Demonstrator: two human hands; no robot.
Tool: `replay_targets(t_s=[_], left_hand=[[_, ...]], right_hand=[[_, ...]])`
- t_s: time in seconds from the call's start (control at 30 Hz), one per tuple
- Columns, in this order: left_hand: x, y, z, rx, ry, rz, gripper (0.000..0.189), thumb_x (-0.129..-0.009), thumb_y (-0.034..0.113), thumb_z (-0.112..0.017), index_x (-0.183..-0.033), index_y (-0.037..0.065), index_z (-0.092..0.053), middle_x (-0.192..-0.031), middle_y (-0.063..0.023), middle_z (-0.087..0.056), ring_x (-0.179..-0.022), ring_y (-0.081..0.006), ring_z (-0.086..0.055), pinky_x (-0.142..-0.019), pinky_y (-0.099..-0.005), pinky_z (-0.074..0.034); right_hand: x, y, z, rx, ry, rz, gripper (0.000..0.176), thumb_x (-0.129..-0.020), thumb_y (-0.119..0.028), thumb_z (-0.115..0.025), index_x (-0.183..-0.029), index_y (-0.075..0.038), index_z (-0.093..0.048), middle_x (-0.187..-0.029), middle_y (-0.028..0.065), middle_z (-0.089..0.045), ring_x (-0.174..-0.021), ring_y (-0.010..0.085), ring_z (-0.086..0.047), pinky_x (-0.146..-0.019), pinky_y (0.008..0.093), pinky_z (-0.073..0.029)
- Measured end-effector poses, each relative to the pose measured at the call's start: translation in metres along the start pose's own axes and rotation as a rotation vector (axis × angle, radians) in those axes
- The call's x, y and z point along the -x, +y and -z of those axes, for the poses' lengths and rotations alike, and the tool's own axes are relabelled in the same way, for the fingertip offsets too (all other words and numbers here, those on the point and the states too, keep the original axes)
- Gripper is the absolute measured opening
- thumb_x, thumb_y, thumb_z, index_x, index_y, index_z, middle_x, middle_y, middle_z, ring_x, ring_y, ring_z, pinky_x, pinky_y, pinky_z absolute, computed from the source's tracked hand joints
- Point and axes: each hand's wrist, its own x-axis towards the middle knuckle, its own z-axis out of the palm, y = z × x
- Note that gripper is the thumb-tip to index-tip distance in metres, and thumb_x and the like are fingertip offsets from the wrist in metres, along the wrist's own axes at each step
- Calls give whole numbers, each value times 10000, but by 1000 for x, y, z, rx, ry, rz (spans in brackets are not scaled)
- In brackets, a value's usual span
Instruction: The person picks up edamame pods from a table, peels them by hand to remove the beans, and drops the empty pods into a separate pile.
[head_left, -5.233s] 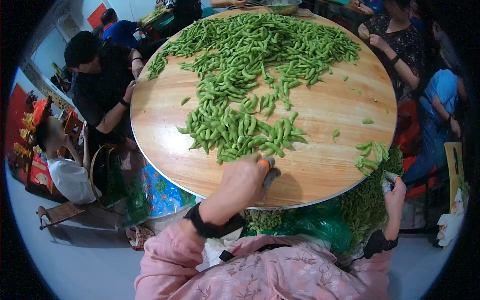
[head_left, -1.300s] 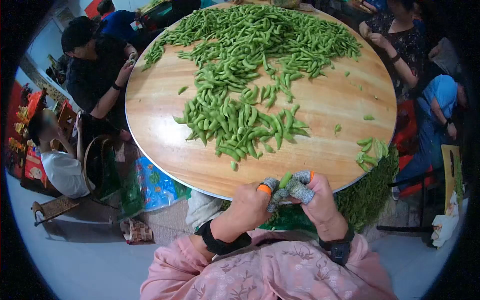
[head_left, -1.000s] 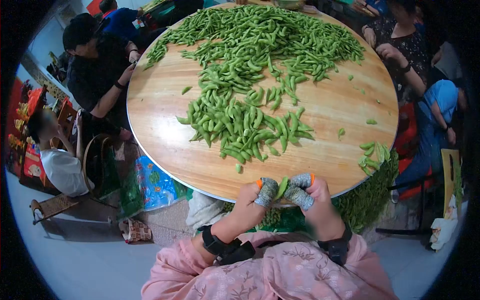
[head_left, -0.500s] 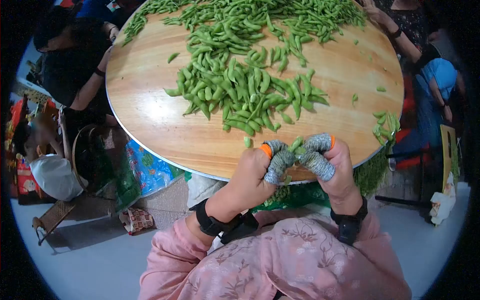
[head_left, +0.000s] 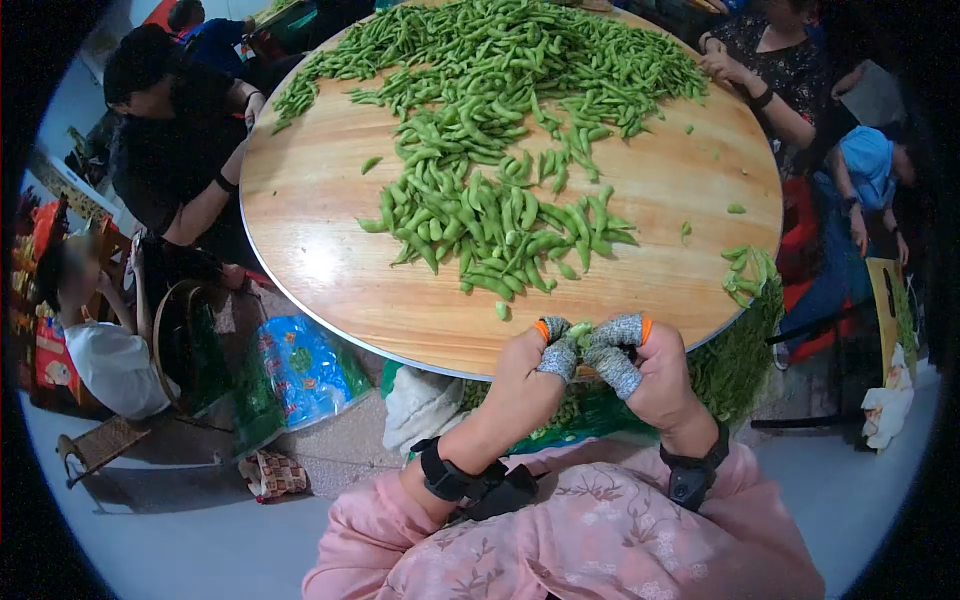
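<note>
A green soybean pod (head_left: 579, 332) is pinched between my two hands at the near edge of the round wooden table (head_left: 330, 290). My left hand (head_left: 532, 372) grips it from the left and my right hand (head_left: 652, 368) from the right, fingertips almost touching. Grey knitted finger sleeves with orange bands cover the thumbs and forefingers, hiding part of the pod. Just beyond my left hand lies a single bean piece (head_left: 502, 311). Farther back, a large heap of soybean pods (head_left: 470, 215) spreads to the far edge.
At the table's right edge sits a small clump of pods (head_left: 742, 275), above green plant stems (head_left: 735, 370). A blue plastic bag (head_left: 305, 370) and white cloth (head_left: 422, 408) are below left. People sit left and right, including a person in black (head_left: 165, 140).
The view has tilted up and shifted, showing more of the far heap. Both hands still hold the pod together and sit slightly lower in view, nearer the table's edge.
</note>
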Motion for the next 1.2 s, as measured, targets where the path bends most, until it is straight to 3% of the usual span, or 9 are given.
replay_targets(t_s=[0.27,0.33,0.4,0.7,0.8,0.87,0.9,1.0,1.2], left_hand=[[9,9,-7,-418,-26,-100,149,-780,80,-479,-914,22,-510,-776,-29,-533,-726,-112,-480,-632,-253,-405],[12,15,-12,-91,-93,-150,189,-778,92,-529,-943,13,-482,-784,-24,-531,-740,-92,-481,-636,-232,-406],[8,16,-18,-148,-112,-105,232,-771,123,-571,-939,6,-462,-787,-17,-532,-720,-74,-488,-622,-214,-411],[4,17,-27,174,0,118,141,-779,79,-548,-881,-1,-494,-739,-13,-551,-642,-74,-517,-575,-211,-418],[3,11,-22,-24,-96,-68,162,-750,68,-590,-869,10,-496,-775,-17,-552,-678,-80,-520,-559,-199,-419],[2,4,-18,-454,-153,-223,211,-699,94,-606,-856,4,-497,-590,-100,-519,-516,-141,-499,-485,-257,-402],[3,5,-17,-624,-138,-177,270,-608,79,-614,-845,6,-507,-569,-155,-497,-515,-262,-511,-483,-323,-411],[2,12,-24,-905,-50,-190,280,-558,61,-582,-829,22,-519,-605,-164,-522,-572,-347,-509,-505,-375,-415],[1,-6,-22,-860,111,-304,275,-568,56,-555,-842,47,-532,-672,-159,-541,-623,-338,-534,-541,-382,-429]], right_hand=[[6,-1,29,31,-17,-27,70,-732,16,-520,-790,28,-557,-711,33,-575,-657,86,-518,-599,224,-425],[6,-3,34,41,-71,-53,73,-728,13,-520,-788,27,-559,-702,38,-575,-650,86,-517,-592,226,-425],[6,-8,40,247,-247,-87,88,-716,14,-521,-792,25,-564,-688,58,-574,-645,89,-519,-581,232,-424],[4,10,46,-180,-116,-158,116,-729,-1,-530,-829,27,-581,-738,26,-584,-652,90,-517,-589,226,-431],[2,9,51,-149,-190,-209,115,-722,-4,-533,-822,28,-581,-715,27,-582,-646,84,-514,-573,228,-429],[0,10,51,-69,-217,-191,122,-709,-3,-536,-818,26,-581,-683,36,-583,-632,79,-512,-557,233,-425],[-1,12,51,26,-269,-150,127,-689,-5,-536,-806,21,-579,-644,60,-572,-602,84,-510,-539,242,-418],[-5,11,46,192,-296,-98,134,-652,-9,-532,-778,12,-574,-592,108,-546,-551,107,-509,-512,262,-405],[-1,5,48,291,-199,-62,129,-650,-13,-527,-767,8,-577,-621,157,-555,-530,155,-525,-511,284,-412]])
